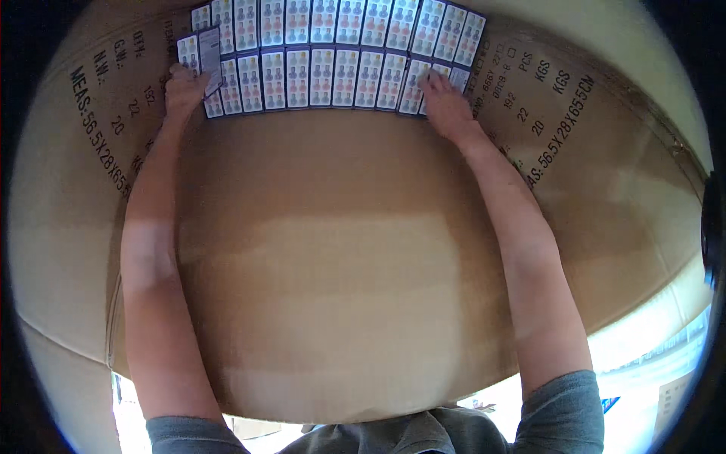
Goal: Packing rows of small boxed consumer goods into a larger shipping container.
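Observation:
Two rows of small printed boxes, white-fronted with little coloured figures and dark edges, stand side by side along the far end of a large cardboard carton. At the left end, my left hand is closed on a box that sits out of line with its neighbours. Beside its fingers a grey printed side panel shows. Over the right end of the nearer row, my right hand has bent fingers closed at the upper part of a box, partly hidden under the hand.
Tall cardboard walls with black print rise on the left and right, close outside my forearms. The carton's near edge curves below, by my grey shirt. Clear plastic wrapping lies outside at the lower right.

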{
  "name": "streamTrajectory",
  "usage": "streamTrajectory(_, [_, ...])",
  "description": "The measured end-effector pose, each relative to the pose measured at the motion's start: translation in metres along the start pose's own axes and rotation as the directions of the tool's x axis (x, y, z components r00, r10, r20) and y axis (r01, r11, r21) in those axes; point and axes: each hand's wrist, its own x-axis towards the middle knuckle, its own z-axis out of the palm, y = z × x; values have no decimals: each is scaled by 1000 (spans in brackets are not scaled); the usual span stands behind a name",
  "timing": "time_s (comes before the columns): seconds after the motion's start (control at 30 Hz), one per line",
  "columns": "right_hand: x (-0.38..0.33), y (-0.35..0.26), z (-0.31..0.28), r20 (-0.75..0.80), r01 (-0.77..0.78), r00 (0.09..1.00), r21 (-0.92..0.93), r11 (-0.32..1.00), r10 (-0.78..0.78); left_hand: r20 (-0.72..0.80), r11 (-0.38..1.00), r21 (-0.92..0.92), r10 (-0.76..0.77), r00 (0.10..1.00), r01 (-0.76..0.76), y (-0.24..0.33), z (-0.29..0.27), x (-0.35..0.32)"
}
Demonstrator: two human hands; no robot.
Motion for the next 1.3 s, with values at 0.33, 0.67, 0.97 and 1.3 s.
streamTrajectory(0.33, [3, -9, 27, -120, 145, 979, -161, 976, -165, 45, 998, 58, -35, 998, 32, -6, -1, 9])
streamTrajectory(0.67, [-1, -4, 24, -150, 111, 983, 8, 994, -108, -47, 997, 80, -1, 999, 5, -17, 10, 13])
streamTrajectory(0.97, [-13, 29, 41, -286, 101, 954, 13, 995, -93, -16, 998, 59, -22, 1000, 23, -8, 10, 12])
streamTrajectory(1.3, [-14, 28, 33, -132, -146, 970, 351, 925, 203, -11, 992, 108, -60, 998, 61, -25, 15, 19])
